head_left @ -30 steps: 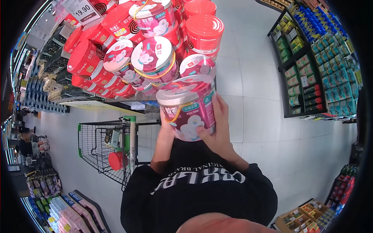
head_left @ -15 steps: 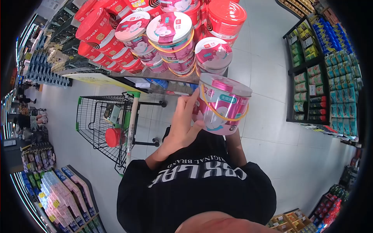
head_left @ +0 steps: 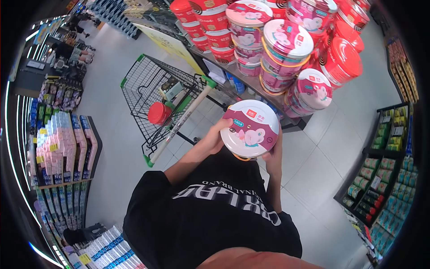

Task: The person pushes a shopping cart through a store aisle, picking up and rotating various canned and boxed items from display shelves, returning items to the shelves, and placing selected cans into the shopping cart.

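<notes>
Between my two hands, in front of my chest, is a round pink-and-white lidded tub (head_left: 251,130) with a yellow handle. Its lid, with a pink cartoon animal printed on it, faces up toward me. My left hand (head_left: 218,136) grips the tub's left side, with the thumb up by the lid's edge. On the opposite side my right hand (head_left: 274,154) supports it, its fingers partly hidden by the tub. Just beyond, matching pink tubs (head_left: 286,40) and red tubs (head_left: 342,60) are stacked on a display table.
To the left stands a shopping cart (head_left: 179,119) with a red tub (head_left: 159,113) and a small box (head_left: 171,88) inside. Shelves of cans (head_left: 374,175) line the right. Pink packages (head_left: 60,139) are stacked at far left. People are visible in the distance at upper left.
My view has turned, so the cart and display appear farther right. The tub has tilted from showing its side to showing its lid, and sits lower, closer to my chest.
</notes>
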{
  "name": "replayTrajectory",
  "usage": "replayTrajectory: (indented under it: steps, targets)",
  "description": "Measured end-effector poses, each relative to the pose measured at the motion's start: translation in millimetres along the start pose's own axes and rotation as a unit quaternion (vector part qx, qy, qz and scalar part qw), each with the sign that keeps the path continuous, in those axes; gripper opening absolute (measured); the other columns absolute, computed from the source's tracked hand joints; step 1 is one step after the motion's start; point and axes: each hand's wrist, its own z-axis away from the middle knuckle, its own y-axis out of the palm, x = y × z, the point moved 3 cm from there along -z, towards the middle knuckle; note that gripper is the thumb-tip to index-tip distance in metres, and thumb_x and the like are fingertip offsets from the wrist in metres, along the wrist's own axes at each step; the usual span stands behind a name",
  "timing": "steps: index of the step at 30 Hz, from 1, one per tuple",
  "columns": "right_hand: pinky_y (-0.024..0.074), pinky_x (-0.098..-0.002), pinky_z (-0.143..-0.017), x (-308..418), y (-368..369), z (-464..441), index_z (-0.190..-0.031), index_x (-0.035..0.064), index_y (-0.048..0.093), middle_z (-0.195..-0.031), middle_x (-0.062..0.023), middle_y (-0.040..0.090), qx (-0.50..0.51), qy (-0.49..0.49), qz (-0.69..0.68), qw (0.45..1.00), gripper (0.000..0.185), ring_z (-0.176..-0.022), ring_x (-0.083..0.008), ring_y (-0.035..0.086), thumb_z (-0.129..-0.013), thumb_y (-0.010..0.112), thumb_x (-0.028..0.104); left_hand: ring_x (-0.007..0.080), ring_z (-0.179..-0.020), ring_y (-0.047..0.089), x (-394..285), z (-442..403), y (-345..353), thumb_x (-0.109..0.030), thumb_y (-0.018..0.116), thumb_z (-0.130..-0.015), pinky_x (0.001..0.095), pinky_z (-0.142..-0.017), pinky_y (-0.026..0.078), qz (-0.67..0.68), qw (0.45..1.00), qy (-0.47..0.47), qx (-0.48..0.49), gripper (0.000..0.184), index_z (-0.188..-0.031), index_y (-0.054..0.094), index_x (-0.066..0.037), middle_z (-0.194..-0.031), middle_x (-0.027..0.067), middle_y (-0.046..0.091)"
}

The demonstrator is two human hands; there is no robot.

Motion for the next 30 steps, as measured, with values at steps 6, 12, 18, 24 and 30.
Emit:
replayTrajectory:
  steps: [6, 12, 18, 24, 30]
  targets:
    - [0.0359, -0.0409, -0.107, -80, 26, 16, -0.139, -0.0014, 0.034, -0.131, -0.0149, 0.050, 0.077, 0.233, -0.173, 0.954, 0.077, -0.125, -0.0266, 0.048, -0.089, 0.053, 0.054, 0.0298, -0.130, 0.038, -25, 15, -31, -0.026, 0.060, -0.086, 0.0396, -0.110, 0.025, -0.418, 0.884, 0.191, -0.087, 0.059, -0.136, 0.041, -0.003, -0.134, 0.0171, 0.044]
    - [0.0374, -0.0375, -0.104, -78, 115, -34, -0.139, -0.0015, 0.034, -0.131, -0.0135, 0.051, 0.135, 0.272, -0.102, 0.947, 0.070, -0.121, -0.0238, 0.050, -0.087, 0.058, 0.040, 0.0244, -0.128, 0.037, -56, 51, -112, -0.020, 0.056, -0.088, 0.0358, -0.109, 0.026, -0.194, 0.953, 0.189, -0.138, 0.058, -0.139, 0.036, -0.003, -0.136, 0.0140, 0.042]
    - [0.0319, -0.0329, -0.106, -120, 278, -98, -0.142, 0.0000, 0.030, -0.133, -0.0121, 0.047, 0.283, 0.306, 0.013, 0.909, 0.064, -0.124, -0.0204, 0.044, -0.090, 0.058, 0.025, 0.0171, -0.122, 0.042, -106, 110, -250, -0.014, 0.051, -0.090, 0.0309, -0.104, 0.033, 0.014, 0.939, 0.248, -0.238, 0.056, -0.142, 0.031, -0.005, -0.130, 0.0094, 0.046]
    - [0.0335, -0.0327, -0.105, -230, 443, -150, -0.141, 0.0015, 0.030, -0.132, -0.0125, 0.046, 0.320, 0.358, 0.056, 0.875, 0.067, -0.121, -0.0199, 0.045, -0.087, 0.062, 0.026, 0.0194, -0.107, 0.054, -131, 121, -424, -0.015, 0.053, -0.088, 0.0313, -0.094, 0.043, 0.036, 0.871, 0.289, -0.395, 0.051, -0.136, 0.037, -0.004, -0.123, 0.0105, 0.051]
    - [0.0335, -0.0323, -0.105, -299, 499, -146, -0.140, 0.0009, 0.030, -0.133, -0.0128, 0.047, 0.344, 0.244, 0.130, 0.897, 0.066, -0.123, -0.0191, 0.044, -0.089, 0.062, 0.028, 0.0233, -0.112, 0.052, -119, 114, -495, -0.019, 0.056, -0.089, 0.0332, -0.096, 0.040, -0.050, 0.797, 0.254, -0.547, 0.045, -0.125, 0.045, 0.004, -0.122, 0.0168, 0.051]
